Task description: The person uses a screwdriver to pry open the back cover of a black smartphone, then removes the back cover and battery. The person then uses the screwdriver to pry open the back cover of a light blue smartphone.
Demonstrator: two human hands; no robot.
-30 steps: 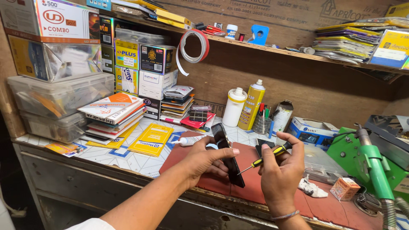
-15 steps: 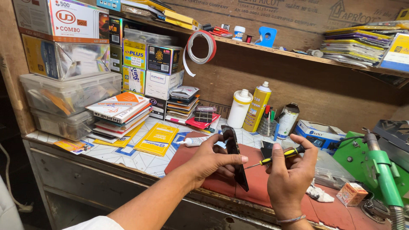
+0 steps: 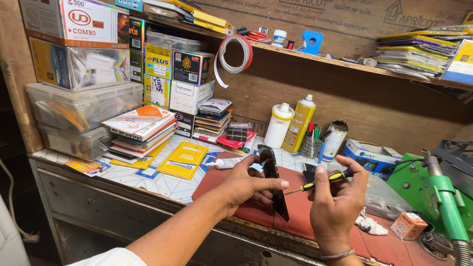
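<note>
Nearby, glue tube lies behind the held phone.

A wooden table runs along the near side, its front panel worn and dusty, with a drawer face below the edge. Its top is covered with pale sheeting printed in blue shapes, and a dark red mat lies over the middle part. Behind it rises a brown wooden back wall. A long wooden shelf is fixed across this wall, and above the shelf stands a sheet of plywood with stamped markings. On the left a wooden upright closes the corner. The space below and left of the table is dark. The light is warm and even, falling from above.
</note>
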